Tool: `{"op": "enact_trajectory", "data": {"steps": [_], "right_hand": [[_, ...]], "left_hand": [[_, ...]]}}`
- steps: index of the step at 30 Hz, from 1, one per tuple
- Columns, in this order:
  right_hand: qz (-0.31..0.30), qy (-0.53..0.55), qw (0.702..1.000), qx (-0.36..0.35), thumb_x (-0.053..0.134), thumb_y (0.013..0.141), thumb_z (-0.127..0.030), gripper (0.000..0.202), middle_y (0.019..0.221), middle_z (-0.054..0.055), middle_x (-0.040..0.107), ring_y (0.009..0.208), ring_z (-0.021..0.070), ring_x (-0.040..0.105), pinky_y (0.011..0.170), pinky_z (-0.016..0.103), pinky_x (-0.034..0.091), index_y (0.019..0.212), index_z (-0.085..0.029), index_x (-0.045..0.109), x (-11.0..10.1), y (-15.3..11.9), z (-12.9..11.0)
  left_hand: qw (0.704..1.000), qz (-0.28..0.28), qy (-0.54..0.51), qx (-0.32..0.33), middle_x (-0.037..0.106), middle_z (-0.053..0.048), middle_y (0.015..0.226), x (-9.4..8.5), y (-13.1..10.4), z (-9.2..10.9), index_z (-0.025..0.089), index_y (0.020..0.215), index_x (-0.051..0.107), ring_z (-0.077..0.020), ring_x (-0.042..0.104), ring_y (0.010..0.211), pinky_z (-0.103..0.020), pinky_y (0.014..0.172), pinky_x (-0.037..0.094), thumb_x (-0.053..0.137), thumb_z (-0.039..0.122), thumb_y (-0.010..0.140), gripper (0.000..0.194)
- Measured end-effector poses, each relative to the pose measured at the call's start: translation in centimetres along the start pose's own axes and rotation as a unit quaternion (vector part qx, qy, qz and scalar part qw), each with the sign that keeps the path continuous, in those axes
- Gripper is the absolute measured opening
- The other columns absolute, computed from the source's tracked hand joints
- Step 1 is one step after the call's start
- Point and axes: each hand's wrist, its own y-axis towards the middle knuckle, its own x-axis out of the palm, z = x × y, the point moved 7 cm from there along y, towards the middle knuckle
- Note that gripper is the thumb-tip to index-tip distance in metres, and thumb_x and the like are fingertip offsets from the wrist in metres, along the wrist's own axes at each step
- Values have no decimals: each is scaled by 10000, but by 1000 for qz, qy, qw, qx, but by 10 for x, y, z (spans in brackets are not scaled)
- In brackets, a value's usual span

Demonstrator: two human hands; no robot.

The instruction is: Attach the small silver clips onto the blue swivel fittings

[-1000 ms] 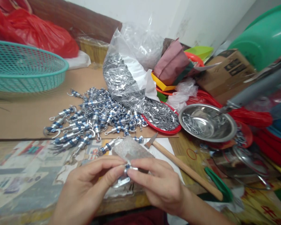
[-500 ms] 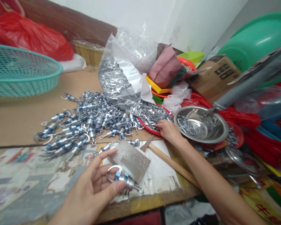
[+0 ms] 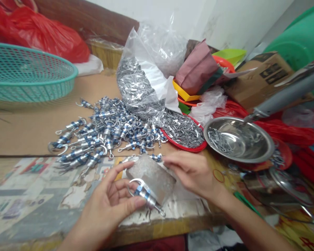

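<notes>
My left hand point(image 3: 112, 205) pinches a silver cylindrical fitting point(image 3: 146, 197) with blue bands, a curved hook at one end and a small eye at the other. Behind the fitting lies a flat metal block point(image 3: 153, 176), tilted to the view; my left index fingertip reaches its upper left edge. My right hand point(image 3: 193, 172) is closed at the block's right side, thumb and fingers together; anything in the pinch is too hidden to name. Beyond my hands spreads a pile of similar blue-banded fittings point(image 3: 107, 130). A red tray point(image 3: 184, 146) of small metal pieces stands past my right hand.
A clear bag point(image 3: 138, 87) of small metal pieces leans behind the red tray. On the right is a steel bowl point(image 3: 238, 139) with metal pins and a grey-handled tool point(image 3: 290, 92) above it. A turquoise basket point(image 3: 31, 83) sits at the left, and a cardboard box point(image 3: 259, 78) behind.
My right hand has left the red tray and come towards me to the metal block. The hammer is now out of sight. My left hand still holds the fitting. The view has shifted slightly.
</notes>
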Motion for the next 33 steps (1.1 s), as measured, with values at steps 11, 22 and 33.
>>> {"op": "enact_trajectory", "data": {"steps": [11, 22, 33], "right_hand": [[-56, -43, 971, -228, 445, 914, -156, 244, 1052, 70, 701, 968, 207, 639, 819, 339, 525, 1065, -101, 628, 26, -12, -66], [12, -17, 999, -29, 378, 903, -111, 312, 1169, 107, 629, 1079, 186, 587, 901, 331, 482, 1115, -165, 601, -4, -37, -33], [-45, -111, 970, 209, 514, 871, -267, 151, 875, 53, 642, 786, 180, 642, 670, 261, 523, 985, -182, 565, -32, -88, 20]], "left_hand": [[999, 13, -21, 27, 663, 20, 722, 4, 0, 3, 198, 1208, 378, -138, 642, 685, -223, 639, 530, 811, 206, 590, 755], [999, 30, 6, 16, 669, 32, 751, 3, -2, 5, 215, 1204, 408, -139, 658, 695, -230, 653, 538, 797, 204, 595, 722], [998, 32, 39, 22, 671, 30, 756, 0, 0, 5, 210, 1216, 418, -140, 677, 723, -210, 688, 538, 794, 223, 611, 713]]}}
